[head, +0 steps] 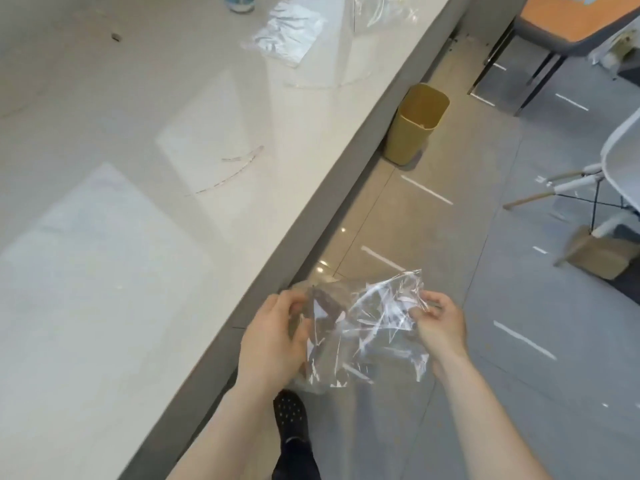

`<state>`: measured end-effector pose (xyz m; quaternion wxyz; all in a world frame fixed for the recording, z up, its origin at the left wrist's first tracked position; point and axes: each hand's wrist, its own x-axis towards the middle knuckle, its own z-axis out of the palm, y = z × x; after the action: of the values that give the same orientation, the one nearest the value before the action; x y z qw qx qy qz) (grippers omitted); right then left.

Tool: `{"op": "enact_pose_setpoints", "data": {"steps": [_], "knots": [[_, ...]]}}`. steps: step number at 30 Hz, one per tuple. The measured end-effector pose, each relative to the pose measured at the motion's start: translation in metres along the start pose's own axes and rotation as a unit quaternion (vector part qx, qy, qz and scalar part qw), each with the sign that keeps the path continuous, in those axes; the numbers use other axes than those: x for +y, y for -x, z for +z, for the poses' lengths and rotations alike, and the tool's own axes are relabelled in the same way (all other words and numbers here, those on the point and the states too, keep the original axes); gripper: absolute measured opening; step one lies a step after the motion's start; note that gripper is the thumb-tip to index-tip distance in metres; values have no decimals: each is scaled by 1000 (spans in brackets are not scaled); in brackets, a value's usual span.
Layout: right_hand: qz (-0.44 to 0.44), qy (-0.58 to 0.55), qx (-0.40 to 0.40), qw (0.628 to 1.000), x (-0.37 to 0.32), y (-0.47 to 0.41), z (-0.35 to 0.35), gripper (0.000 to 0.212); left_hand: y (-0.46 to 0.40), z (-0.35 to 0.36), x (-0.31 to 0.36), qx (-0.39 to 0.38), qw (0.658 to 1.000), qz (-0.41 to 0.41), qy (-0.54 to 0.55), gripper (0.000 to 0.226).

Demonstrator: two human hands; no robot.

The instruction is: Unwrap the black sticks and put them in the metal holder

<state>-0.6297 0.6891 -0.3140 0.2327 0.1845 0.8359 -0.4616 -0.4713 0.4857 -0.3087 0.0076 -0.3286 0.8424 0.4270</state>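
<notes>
Fingers (427, 303) of the right hand (440, 323) pinch the top corner of a clear plastic wrapper (370, 327); the left hand (273, 334) is curled round the wrapper's other side, thumb on top, gripping it w/ something dark (323, 303) showing thru the film. Probably the black sticks or their packing, but it's too blurred to say. Both hands are off the counter (173, 168), out over the floor, just past its edge.

The step looks like peeling the film open, so early on. No metal holder in view, can't say where it sits.

To do it well, I'd say: keep the left grip firm on the dark bundle, not just the film, so nothing slips out as the wrap opens. Pull w/ the right hand away & slightly up, steady, so the film tears along a seam rather than stretching. Better to shift back over the counter first; a drop here lands on the floor. There's a yellow bin (415, 126) by the counter base, handy for the spent wrap. More crumpled plastic (284, 32) lies at the counter's far end.
</notes>
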Motion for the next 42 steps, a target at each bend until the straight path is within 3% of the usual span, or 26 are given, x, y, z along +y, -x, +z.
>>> {"op": "enact_pose_setpoints", "data": {"steps": [2,7,12,16,19,22,25,34,42], "knots": [[20,-5,22,1000,21,-6,14,28,-2,28,-8,-67,997,-23,28,35],[57,10,-3,998,75,-20,70,20,-10,103,-44,-178,949,-207,156,45],[87,19,-19,996,119,-36,121,22,-18,156,-79,-227,910,-276,210,48],[139,8,-65,988,144,-48,153,24,-22,173,-105,-227,907,-298,191,50],[162,0,-81,983,150,-56,171,26,-24,174,-119,-221,919,-288,151,55],[167,19,-76,983,148,-59,181,72,-26,163,-123,-205,923,-292,143,60],[162,54,-54,984,137,-55,174,89,-30,140,-111,-179,935,-269,145,60],[107,172,-95,975,74,-3,114,76,-24,34,-23,-112,980,-133,97,54],[15,170,-145,975,0,77,86,66,16,-91,32,20,994,-36,99,51]]}}
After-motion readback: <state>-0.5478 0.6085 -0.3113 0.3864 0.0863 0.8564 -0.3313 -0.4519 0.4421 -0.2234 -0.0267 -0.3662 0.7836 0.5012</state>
